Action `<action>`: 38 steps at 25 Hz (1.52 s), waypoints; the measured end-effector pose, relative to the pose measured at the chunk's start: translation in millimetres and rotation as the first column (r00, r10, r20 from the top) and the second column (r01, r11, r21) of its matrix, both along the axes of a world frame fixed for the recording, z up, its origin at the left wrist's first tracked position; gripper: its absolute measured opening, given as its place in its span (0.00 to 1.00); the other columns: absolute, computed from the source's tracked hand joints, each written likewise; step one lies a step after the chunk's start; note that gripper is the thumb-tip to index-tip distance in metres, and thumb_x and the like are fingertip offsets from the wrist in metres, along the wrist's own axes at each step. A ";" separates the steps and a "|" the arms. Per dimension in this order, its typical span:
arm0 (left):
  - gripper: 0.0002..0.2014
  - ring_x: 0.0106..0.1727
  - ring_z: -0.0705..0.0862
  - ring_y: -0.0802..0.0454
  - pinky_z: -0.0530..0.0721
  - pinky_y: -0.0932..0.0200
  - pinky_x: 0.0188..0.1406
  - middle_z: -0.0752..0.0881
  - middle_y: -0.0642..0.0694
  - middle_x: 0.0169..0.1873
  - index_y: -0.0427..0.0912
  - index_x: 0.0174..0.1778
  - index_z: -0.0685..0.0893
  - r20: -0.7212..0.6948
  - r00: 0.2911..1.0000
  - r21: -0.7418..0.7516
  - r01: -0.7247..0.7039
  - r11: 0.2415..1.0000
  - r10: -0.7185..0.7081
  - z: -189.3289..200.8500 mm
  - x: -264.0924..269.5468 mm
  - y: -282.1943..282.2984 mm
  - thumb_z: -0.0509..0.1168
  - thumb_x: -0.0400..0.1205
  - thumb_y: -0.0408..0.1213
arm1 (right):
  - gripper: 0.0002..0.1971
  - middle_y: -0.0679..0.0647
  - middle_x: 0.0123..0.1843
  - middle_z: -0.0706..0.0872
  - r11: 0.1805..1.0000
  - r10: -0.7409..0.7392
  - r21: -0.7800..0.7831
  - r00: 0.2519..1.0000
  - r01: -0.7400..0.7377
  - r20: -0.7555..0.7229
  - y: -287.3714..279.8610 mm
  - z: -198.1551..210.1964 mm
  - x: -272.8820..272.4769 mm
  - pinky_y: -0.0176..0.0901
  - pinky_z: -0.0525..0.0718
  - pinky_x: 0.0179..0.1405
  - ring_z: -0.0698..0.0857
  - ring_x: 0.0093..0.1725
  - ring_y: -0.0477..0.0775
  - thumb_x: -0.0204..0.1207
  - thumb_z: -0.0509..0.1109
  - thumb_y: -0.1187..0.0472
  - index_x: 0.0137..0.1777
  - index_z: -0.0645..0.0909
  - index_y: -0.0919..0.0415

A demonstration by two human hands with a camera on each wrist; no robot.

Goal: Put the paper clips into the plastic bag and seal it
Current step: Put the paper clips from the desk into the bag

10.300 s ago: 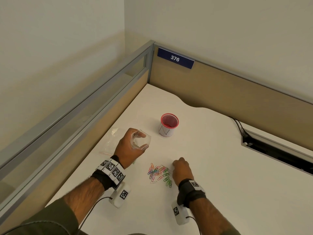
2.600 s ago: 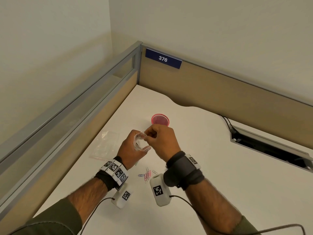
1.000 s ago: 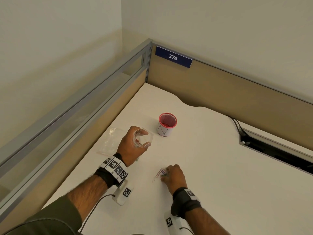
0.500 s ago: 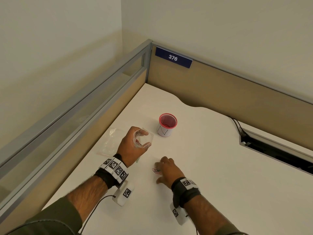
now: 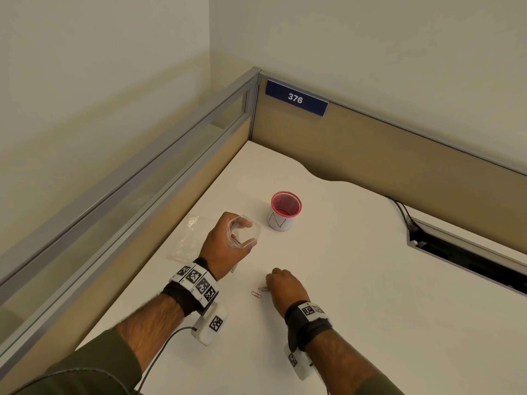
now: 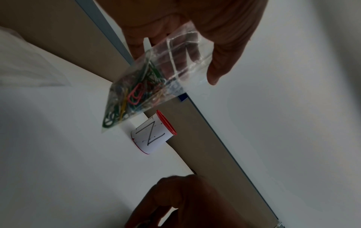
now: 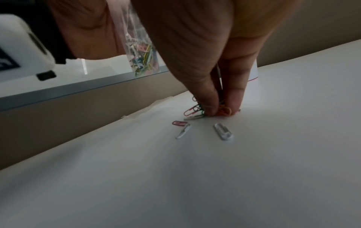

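I log: white desk (image 5: 370, 280) in a corner; tan partition panels (image 5: 399, 155), grey metal frame (image 5: 142, 178); blue plate (image 5: 296, 98) marked 376; cream walls (image 5: 370, 38); cable slot (image 5: 470, 258) at right.

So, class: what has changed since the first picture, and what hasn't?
The pile of clips has shrunk to a few; most now sit in the bag. The right hand has come back down and pinches more. The left hand still holds the bag; cup and spare bag unmoved.
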State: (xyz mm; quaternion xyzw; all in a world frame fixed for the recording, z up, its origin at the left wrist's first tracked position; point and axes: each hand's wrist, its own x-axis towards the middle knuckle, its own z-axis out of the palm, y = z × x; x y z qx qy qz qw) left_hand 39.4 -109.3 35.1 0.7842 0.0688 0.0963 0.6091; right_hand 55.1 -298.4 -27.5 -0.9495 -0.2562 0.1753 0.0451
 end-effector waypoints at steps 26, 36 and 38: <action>0.24 0.57 0.84 0.57 0.79 0.71 0.52 0.82 0.56 0.50 0.51 0.56 0.74 -0.007 0.999 0.003 0.036 0.999 -0.036 0.9 3.4 -13.5 0.78 0.73 0.30 | 0.06 0.54 0.47 0.89 0.810 -0.157 0.573 0.988 0.124 0.009 50.2 168.2 21.7 0.48 0.89 0.51 0.87 0.45 0.51 0.78 0.71 0.62 0.51 0.88 0.61; 0.21 0.65 0.83 0.56 0.79 0.68 0.63 0.86 0.49 0.58 0.43 0.58 0.78 0.032 0.999 -0.002 0.029 1.000 -0.029 0.4 -0.9 -1.2 0.78 0.73 0.32 | 0.09 0.53 0.52 0.88 0.890 -0.281 0.362 0.959 0.276 -0.040 -9.1 90.5 37.1 0.47 0.84 0.57 0.86 0.52 0.54 0.78 0.67 0.66 0.51 0.88 0.58; 0.21 0.66 0.83 0.55 0.80 0.63 0.66 0.85 0.49 0.58 0.42 0.58 0.78 0.029 0.999 -0.009 0.020 1.000 -0.020 -1.2 -3.5 1.2 0.78 0.73 0.31 | 0.09 0.53 0.57 0.86 0.955 -0.206 0.193 0.971 0.226 -0.117 -14.8 55.3 24.4 0.45 0.80 0.60 0.83 0.58 0.55 0.78 0.66 0.63 0.54 0.86 0.56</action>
